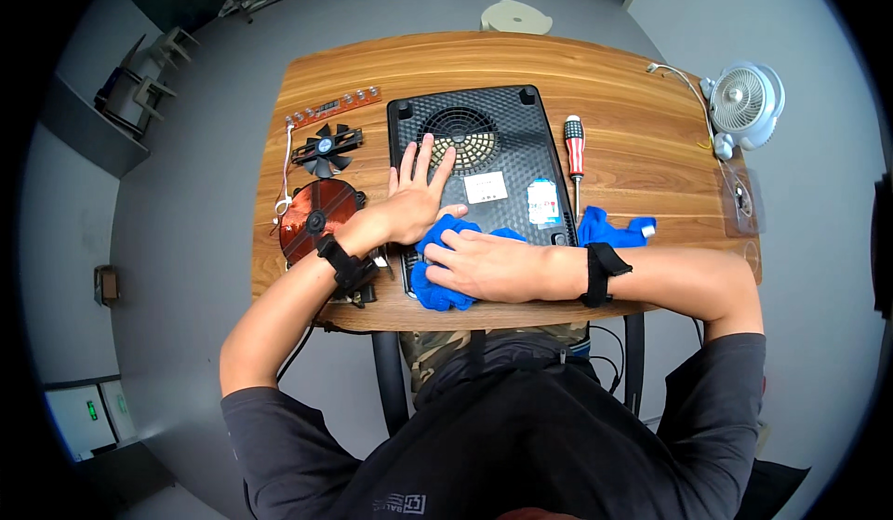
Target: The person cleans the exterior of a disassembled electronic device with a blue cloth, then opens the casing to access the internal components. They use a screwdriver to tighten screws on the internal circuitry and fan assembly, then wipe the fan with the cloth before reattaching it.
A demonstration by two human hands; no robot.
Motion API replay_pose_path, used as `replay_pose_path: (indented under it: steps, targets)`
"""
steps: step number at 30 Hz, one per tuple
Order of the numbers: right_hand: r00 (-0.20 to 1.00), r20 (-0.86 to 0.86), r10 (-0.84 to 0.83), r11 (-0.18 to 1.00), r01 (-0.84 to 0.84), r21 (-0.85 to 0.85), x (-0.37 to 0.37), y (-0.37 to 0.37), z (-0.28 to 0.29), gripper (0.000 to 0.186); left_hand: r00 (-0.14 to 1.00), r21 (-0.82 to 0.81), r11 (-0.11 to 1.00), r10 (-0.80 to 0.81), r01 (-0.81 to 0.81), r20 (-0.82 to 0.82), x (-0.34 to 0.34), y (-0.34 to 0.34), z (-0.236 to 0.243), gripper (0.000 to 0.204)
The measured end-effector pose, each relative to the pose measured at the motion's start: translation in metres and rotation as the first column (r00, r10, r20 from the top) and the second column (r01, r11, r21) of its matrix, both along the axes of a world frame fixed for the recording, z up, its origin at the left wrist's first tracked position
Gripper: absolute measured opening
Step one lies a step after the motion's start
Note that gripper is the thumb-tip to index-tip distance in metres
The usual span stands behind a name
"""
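Note:
A black rectangular appliance casing [516, 134], which looks like an induction cooker's, lies on the wooden table with its textured underside up. It has a round vent grille [474, 125], a white label and a blue-and-white sticker [543, 203]. My left hand [416, 199] rests flat on the casing's left part, fingers spread below the grille. At the casing's near left corner, my right hand [488, 264] is closed on a bunched blue cloth [437, 292], pressing it down. Part of that cloth is hidden under the hand.
On the left are a copper coil [312, 222], a black fan [327, 152] and a strip circuit board [332, 107]. A screwdriver [575, 153] and more blue cloth [614, 230] lie right of the casing. A white desk fan [744, 101] stands at the far right.

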State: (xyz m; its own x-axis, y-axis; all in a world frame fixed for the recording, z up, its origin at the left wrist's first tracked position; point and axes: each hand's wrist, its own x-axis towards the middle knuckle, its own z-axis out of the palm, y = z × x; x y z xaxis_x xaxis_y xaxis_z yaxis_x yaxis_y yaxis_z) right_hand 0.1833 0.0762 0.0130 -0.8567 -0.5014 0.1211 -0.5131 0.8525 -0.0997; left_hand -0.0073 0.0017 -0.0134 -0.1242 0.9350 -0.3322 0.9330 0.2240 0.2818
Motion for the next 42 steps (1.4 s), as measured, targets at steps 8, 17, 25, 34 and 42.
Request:
replay_pose_path:
  steps: [8, 17, 25, 34, 42]
  targets:
    - [0.984, 0.179, -0.019, 0.998, 0.029, -0.056, 0.013, 0.019, 0.016, 0.031, 1.000, 0.001, 1.000, -0.012, 0.012, -0.008, -0.002, -0.003, 0.002, 0.091]
    - [0.915, 0.306, -0.263, 0.932, 0.323, -0.164, 0.023, 0.123, 0.024, 0.052, 0.999, 0.039, 0.998, -0.045, 0.046, -0.023, -0.003, -0.005, -0.001, 0.094]
    - [0.881, 0.239, -0.409, 0.878, 0.451, -0.160, -0.020, 0.178, -0.001, 0.046, 0.999, 0.084, 0.996, -0.035, 0.036, -0.014, -0.006, -0.005, -0.012, 0.098]
    - [0.914, 0.360, -0.188, 0.971, 0.228, -0.072, 0.015, 0.096, 0.021, 0.057, 1.000, 0.038, 0.999, -0.008, 0.008, 0.005, -0.003, -0.006, -0.006, 0.097]
    - [0.906, 0.328, -0.267, 0.934, 0.328, -0.144, -0.001, 0.139, 0.021, 0.048, 0.999, 0.020, 0.999, -0.028, 0.028, -0.038, 0.000, -0.005, 0.006, 0.092]
